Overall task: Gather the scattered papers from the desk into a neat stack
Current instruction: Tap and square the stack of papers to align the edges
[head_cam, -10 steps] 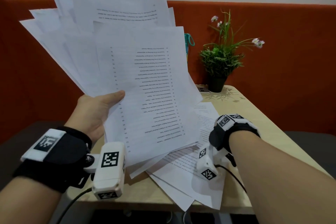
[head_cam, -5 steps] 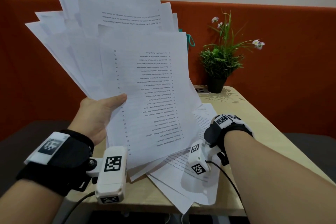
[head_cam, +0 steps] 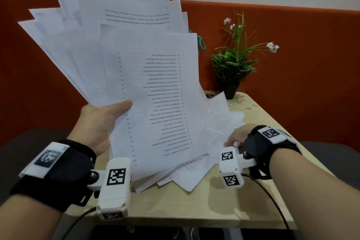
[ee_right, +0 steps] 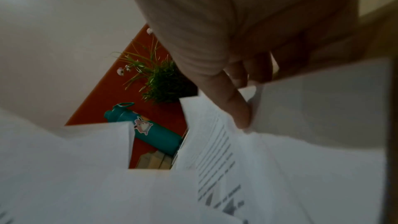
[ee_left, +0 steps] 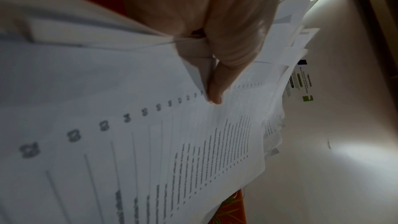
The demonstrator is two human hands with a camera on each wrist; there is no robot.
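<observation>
My left hand (head_cam: 109, 115) holds up a fanned bundle of printed papers (head_cam: 152, 87), tilted nearly upright above the desk (head_cam: 194, 204). In the left wrist view its thumb (ee_left: 215, 91) presses on the top printed sheet (ee_left: 150, 142), with the other fingers hidden behind the bundle. More loose sheets (head_cam: 220, 128) lie on the desk under and to the right of the bundle. My right hand (head_cam: 236, 138) is at those sheets; in the right wrist view its thumb (ee_right: 237, 106) and fingers pinch the edge of a lifted sheet (ee_right: 312, 105).
A potted plant (head_cam: 231, 68) stands at the desk's far right corner. A teal bottle (ee_right: 150, 130) stands behind the raised papers against the orange wall panel (head_cam: 292, 45). Wooden blocks (ee_right: 155, 159) lie near the bottle. The desk's front edge is close to my wrists.
My right hand has come out from behind the bundle, moved right and lifted the edge of a loose sheet. The left hand keeps the fanned bundle raised, almost unmoved.
</observation>
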